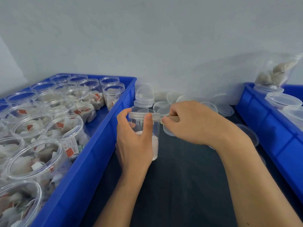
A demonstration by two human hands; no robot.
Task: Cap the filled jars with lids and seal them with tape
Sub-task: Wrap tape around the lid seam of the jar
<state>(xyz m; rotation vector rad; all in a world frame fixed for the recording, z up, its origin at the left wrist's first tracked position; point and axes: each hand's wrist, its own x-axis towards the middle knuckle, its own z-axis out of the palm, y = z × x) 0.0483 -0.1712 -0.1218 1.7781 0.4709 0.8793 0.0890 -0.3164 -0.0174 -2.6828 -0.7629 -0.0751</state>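
At the centre of the frame a clear jar (144, 128) with its lid (144, 114) on is gripped by the left hand (132, 141) — thumb and fingers curled round its wall — above the dark tabletop (188, 177). Just right of the lid, something thin and pale, possibly tape, is pinched by the right hand (196, 123). Open filled jars (49, 128) are held in the blue crate (98, 145) at left; loose lids (180, 99) are scattered behind.

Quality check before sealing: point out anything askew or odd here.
One jar in the right blue crate lies tipped over on top of the capped jars there. Loose lids lie scattered against the wall. Nothing looks spilled.
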